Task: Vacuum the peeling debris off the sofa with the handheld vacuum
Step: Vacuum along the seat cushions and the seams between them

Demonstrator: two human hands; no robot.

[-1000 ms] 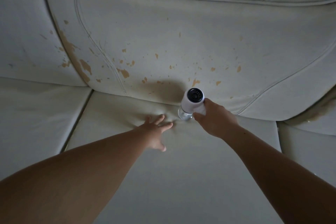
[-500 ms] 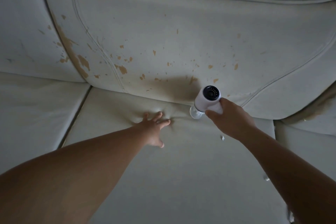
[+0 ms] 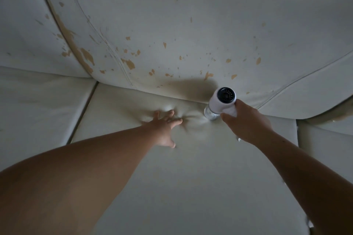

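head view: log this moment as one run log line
left hand: flat, pressing seat cushion | right hand: grips handheld vacuum | nozzle: down at seat-back crease | backrest: peeling patches

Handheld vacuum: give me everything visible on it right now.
The white cylindrical handheld vacuum looks like smooth plastic, with a round black vented rear cap facing the camera and a clear section at its lower end. It stands steeply, nozzle down, at the crease where the pale seat cushion meets the peeling back cushion. The right hand grips its handle side. Whether the nozzle tip touches the cushion is hidden.
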